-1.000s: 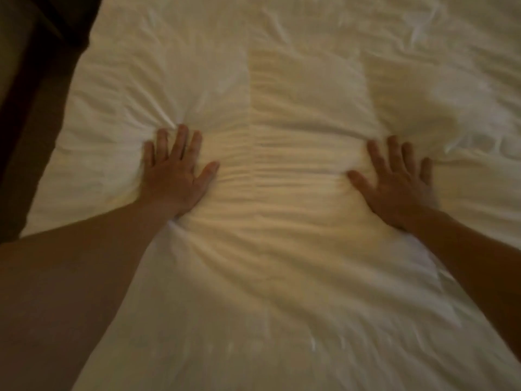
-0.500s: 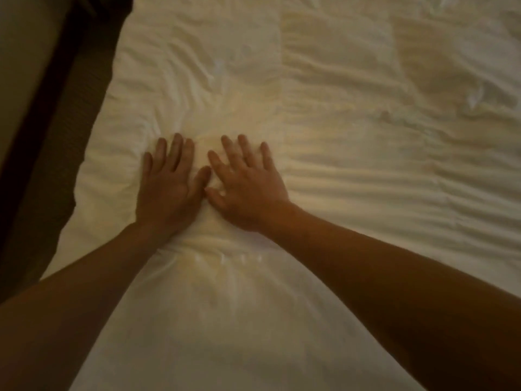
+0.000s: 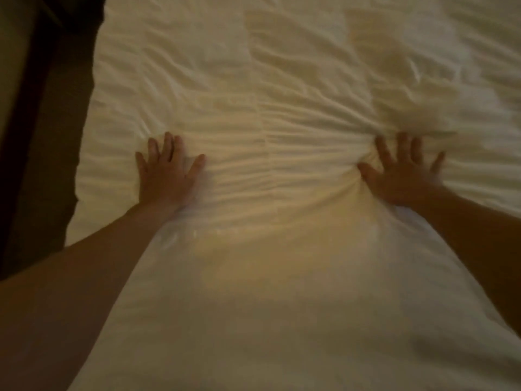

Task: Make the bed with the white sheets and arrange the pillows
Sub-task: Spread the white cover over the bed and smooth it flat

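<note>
Sheet spread over the bed, ridged between the hands | left hand and right hand both flat, fingers splayed, pressing it, gripping nothing | I judge cloth light, soft, slack; pinch at its left edge to pull taut.

Wrinkled white cloth sheet: cut by top, right, bottom edges. Bare forearms leave frame at lower corners. Right hand: fingertips blurred. Its palm, and that of left hand, hidden against sheet. Dark band at left: too dim to identify.
</note>
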{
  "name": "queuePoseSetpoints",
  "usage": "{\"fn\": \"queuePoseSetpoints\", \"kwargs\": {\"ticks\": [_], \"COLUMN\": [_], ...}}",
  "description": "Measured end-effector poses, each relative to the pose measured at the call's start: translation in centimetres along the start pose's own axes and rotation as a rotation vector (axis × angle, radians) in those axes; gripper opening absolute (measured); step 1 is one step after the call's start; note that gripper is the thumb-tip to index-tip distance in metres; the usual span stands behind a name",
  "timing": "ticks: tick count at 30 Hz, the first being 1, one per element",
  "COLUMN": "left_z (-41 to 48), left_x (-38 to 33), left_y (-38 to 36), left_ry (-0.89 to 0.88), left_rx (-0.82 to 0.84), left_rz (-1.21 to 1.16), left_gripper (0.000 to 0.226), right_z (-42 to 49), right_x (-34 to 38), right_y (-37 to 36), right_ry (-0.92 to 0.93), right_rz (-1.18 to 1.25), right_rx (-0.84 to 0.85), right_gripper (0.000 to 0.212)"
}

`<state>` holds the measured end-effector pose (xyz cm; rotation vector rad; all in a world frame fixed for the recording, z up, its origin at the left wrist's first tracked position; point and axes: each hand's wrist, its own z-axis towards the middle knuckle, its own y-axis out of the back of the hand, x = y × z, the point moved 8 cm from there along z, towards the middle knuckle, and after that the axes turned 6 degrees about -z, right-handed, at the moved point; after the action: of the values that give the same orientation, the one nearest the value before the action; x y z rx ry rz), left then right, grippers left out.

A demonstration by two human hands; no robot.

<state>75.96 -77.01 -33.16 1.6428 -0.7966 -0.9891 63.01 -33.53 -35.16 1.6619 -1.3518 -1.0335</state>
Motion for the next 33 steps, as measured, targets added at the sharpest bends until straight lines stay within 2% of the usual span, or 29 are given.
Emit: {"fn": "queuePoseSetpoints", "kwargs": {"ticks": [3, 5, 7, 11, 13, 15, 19, 23, 25, 29, 31, 33], "left_z": [-5.6, -10.5, -14.5, -21.0, -22.9, -24.1, -25.4, -25.5, -25.5, -25.2, -26.2, -28.3], "left_x": [-3.3, -5.1, -5.5, -3.2, -2.6, -2.5, -1.4, -1.4, -1.6, -1.8, -2.2, -3.0], "left_y": [1.6, 1.0, -0.1, -1.0, -1.9, -2.9, -3.9, -4.5, -4.6, -4.1, -3.5, -3.2], "left_ry": [-0.11, -0.14, -0.088, 0.052, 0.065, 0.001, -0.064, -0.063, -0.067, -0.036, -0.006, -0.025], "left_rx": [-0.06, -0.068, -0.1, -0.197, -0.124, -0.045, -0.043, -0.105, -0.13, -0.065, -0.011, 0.02], "left_rz": [-0.169, -0.275, -0.318, -0.255, -0.208, -0.106, -0.014, -0.035, -0.043, -0.059, -0.125, -0.194], "left_gripper": [0.079, 0.079, 0.074, 0.069, 0.075, 0.079, 0.075, 0.071, 0.071, 0.076, 0.083, 0.086], "right_z": [-2.4, -6.5, -11.5, -20.7, -22.9, -23.3, -21.6, -18.2, -17.6, -17.5, -19.9, -24.9], "right_x": [4.8, 9.9, 15.5, 22.4, 22.9, 22.1, 17.6, 2.9, -1.8, -0.5, 1.3, 4.6], "right_y": [2.2, 2.9, 2.5, -1.2, -3.7, -5.1, -4.7, -6.3, -6.9, -6.6, -5.7, -5.6], "right_ry": [0.034, 0.199, 0.385, 0.653, 0.743, 0.769, 0.714, 0.425, 0.32, 0.205, 0.162, 0.253], "right_rz": [0.11, 0.147, 0.189, 0.204, 0.144, 0.076, 0.012, -0.034, -0.054, 0.012, 0.144, 0.224], "right_rx": [-0.123, -0.221, -0.239, -0.183, -0.185, -0.198, -0.209, -0.21, -0.198, -0.101, -0.085, -0.135], "right_gripper": [0.079, 0.079, 0.079, 0.071, 0.065, 0.065, 0.072, 0.076, 0.079, 0.08, 0.078, 0.076]}}
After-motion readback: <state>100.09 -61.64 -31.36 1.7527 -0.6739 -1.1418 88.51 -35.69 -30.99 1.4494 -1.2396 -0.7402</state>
